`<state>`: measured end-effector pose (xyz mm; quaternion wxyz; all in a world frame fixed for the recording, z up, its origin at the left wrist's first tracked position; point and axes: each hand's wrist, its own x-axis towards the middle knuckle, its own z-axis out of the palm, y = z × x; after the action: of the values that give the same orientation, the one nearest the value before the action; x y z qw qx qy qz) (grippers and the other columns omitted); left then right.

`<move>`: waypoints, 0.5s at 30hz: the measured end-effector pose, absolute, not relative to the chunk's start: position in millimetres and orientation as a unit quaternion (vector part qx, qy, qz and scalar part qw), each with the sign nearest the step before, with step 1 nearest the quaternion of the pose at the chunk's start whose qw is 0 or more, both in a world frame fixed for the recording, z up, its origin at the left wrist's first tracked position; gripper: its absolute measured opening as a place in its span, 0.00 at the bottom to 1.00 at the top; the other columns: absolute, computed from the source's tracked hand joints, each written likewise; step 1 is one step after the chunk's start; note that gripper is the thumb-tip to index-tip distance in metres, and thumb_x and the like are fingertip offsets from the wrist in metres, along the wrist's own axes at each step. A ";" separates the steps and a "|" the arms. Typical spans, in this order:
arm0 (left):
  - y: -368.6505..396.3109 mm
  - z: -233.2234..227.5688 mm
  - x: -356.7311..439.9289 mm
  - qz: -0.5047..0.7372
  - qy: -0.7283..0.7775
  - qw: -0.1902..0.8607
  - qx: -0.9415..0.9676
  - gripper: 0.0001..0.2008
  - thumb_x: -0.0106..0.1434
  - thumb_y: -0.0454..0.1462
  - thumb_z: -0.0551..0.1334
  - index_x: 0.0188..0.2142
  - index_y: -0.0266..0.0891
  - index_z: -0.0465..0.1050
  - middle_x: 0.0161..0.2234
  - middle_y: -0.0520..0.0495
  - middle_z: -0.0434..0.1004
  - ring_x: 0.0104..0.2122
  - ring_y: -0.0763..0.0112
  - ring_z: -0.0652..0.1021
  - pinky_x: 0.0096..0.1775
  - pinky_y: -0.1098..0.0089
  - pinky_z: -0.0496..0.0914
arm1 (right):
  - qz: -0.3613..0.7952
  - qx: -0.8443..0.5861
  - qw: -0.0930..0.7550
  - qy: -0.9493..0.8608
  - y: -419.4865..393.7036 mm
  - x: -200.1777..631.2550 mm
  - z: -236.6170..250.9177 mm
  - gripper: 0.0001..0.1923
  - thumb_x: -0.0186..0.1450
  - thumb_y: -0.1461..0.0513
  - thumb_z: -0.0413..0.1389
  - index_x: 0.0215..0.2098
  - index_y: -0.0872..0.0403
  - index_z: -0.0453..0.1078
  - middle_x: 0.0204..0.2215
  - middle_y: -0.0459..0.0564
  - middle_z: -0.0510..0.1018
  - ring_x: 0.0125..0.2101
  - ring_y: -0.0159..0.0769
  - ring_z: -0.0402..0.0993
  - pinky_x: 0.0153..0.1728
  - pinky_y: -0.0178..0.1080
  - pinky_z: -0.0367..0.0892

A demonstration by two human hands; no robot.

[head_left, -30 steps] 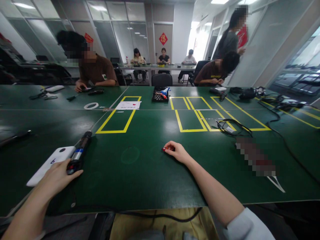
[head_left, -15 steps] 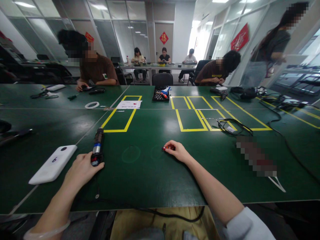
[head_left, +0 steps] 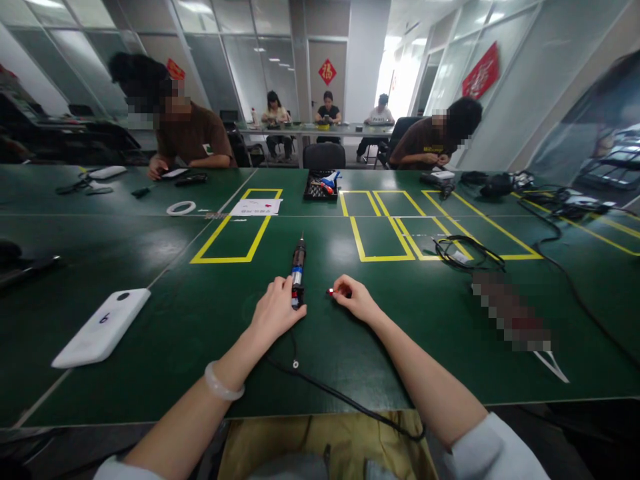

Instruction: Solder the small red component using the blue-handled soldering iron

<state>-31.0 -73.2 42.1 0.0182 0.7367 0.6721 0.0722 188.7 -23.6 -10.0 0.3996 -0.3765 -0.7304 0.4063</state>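
Note:
My left hand (head_left: 276, 305) is wrapped round the rear end of an electric screwdriver (head_left: 298, 268), black and silver with a blue band. Its thin bit points away from me over the green table, and a black cord (head_left: 345, 400) trails from its back end to the table's near edge. Just to the right, my right hand (head_left: 356, 298) pinches a small red piece (head_left: 331, 292) at the tabletop. Fingers cover most of that piece, so its kind cannot be made out.
A white power bank-like block (head_left: 103, 327) marked 6 lies at left. Yellow tape rectangles (head_left: 220, 259) mark the green table (head_left: 320, 373). A black tray (head_left: 315, 195) of tools stands farther back. Coiled cable (head_left: 467, 257) lies at right. Two people sit across the table.
My left hand has carried the screwdriver from the left to the middle, close to my right hand. The right hand stays nearly in place with the red piece. A standing person at right has mostly left view.

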 end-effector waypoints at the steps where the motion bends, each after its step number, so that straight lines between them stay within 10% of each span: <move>1: -71.5 41.1 -22.0 0.078 0.663 0.022 0.744 0.28 0.57 0.48 0.60 0.54 0.39 0.60 0.47 0.38 0.64 0.46 0.55 0.70 0.39 0.63 0.69 | 0.402 -0.374 0.402 -0.733 -23.6 188.8 -10.1 0.03 0.59 0.63 0.55 0.31 0.54 0.65 0.25 0.42 0.67 0.25 0.29 0.62 0.30 0.33 0.60; 15: -67.5 30.7 13.5 0.115 0.636 0.035 0.762 0.31 0.58 0.46 0.59 0.58 0.37 0.55 0.47 0.37 0.64 0.46 0.54 0.70 0.41 0.61 0.67 | 0.363 -0.350 0.379 -0.776 -25.7 187.5 -9.3 0.02 0.61 0.63 0.57 0.33 0.54 0.68 0.29 0.45 0.68 0.29 0.31 0.65 0.34 0.34 0.61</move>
<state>13.5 -67.5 30.7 0.0348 0.7622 0.6361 0.1149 187.5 -25.7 -9.3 0.3789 -0.3503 -0.7757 0.3633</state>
